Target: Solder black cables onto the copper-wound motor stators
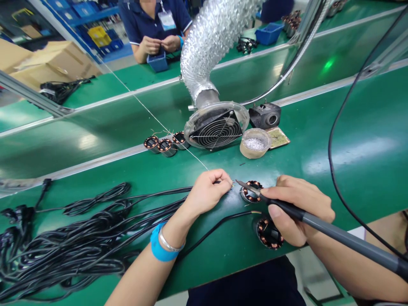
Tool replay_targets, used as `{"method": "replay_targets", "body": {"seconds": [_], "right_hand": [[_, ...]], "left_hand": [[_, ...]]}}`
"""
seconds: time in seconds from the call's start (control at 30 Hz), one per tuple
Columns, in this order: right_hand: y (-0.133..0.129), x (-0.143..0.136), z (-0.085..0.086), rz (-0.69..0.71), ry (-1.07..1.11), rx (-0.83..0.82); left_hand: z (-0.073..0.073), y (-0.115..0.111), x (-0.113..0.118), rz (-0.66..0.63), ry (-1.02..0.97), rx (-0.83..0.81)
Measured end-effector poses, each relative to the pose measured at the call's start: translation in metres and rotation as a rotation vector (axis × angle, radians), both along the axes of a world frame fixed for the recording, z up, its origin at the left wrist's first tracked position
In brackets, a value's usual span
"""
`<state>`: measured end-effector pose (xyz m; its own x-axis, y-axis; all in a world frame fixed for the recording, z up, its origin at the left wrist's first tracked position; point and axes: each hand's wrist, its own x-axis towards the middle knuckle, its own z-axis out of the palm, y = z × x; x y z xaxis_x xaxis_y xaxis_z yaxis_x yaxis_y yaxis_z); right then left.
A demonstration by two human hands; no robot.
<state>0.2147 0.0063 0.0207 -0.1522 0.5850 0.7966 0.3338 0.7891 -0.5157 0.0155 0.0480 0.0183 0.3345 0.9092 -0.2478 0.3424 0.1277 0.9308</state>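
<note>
My left hand (210, 189) is closed around the ends of black power cords (172, 191), their thin wire tips poking out by the fingertips. A thin pale strand (153, 115), which looks like solder wire, runs from above down to this hand. In my right hand (296, 208) is a soldering iron (287, 209), its tip just right of the wire ends; I cannot tell if they touch. Behind the iron's tip stands a motor stator (247, 195) with copper windings. A second stator (270, 233) lies nearer the table edge, beside another cord's end (251, 212).
Coiled cords (79, 250) spread over the left of the green table (360, 170). Three stators (166, 147), a round fume extractor (218, 127), a tub of silvery bits (255, 144) and a black holder (266, 115) stand behind. A co-worker's hands (161, 43) are across the divider.
</note>
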Motion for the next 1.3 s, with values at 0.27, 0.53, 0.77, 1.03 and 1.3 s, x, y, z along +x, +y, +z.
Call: {"method": "replay_targets", "body": {"seconds": [0.27, 0.53, 0.77, 1.03, 1.3], "right_hand": [[-0.0010, 0.0001, 0.0002, -0.015, -0.001, -0.005], [0.0005, -0.0019, -0.0005, -0.006, -0.007, 0.002], [0.0001, 0.0014, 0.0001, -0.012, -0.020, -0.004], [0.0003, 0.0034, -0.0028, -0.036, 0.010, 0.015], [0.0006, 0.0035, -0.0018, -0.016, 0.010, 0.007]], "left_hand": [[-0.0004, -0.0001, 0.0002, -0.001, -0.015, -0.007], [-0.0006, 0.0009, 0.0007, -0.002, -0.024, 0.002], [-0.0004, 0.0008, 0.0015, 0.006, -0.021, -0.008], [0.0001, 0.0011, 0.0006, 0.005, -0.035, -0.011], [-0.0001, 0.0015, 0.0008, 0.008, -0.033, -0.011]]}}
